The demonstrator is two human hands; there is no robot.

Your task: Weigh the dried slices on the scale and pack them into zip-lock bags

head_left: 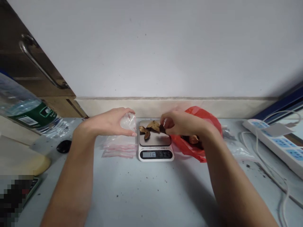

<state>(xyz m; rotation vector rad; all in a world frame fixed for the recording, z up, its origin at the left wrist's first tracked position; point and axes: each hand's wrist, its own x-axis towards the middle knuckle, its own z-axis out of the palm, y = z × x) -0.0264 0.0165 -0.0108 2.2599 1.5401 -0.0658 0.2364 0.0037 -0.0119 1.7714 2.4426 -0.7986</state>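
Observation:
A small white kitchen scale (156, 154) stands in the middle with its display lit. Brown dried pieces that look like dried mushrooms (153, 126) lie on its plate. My right hand (180, 123) is over the plate's right side, finger and thumb pinched on a dark dried piece (162, 128). Left of the scale, my left hand (111, 121) curves around a clear zip bag (128, 121), thumb and fingers spread at its mouth. More flat zip bags (119, 151) with red seal lines lie below that hand. A red plastic bag (189, 150) holding more brown pieces sits partly behind my right forearm.
A large water bottle (33, 110) and a black round object (63, 146) are at left. On the right lie a white power strip (279, 143), cables (260, 157) and a clear plastic bag (239, 151). Dark crumbs dot the table (132, 195); a wall (165, 56) rises behind.

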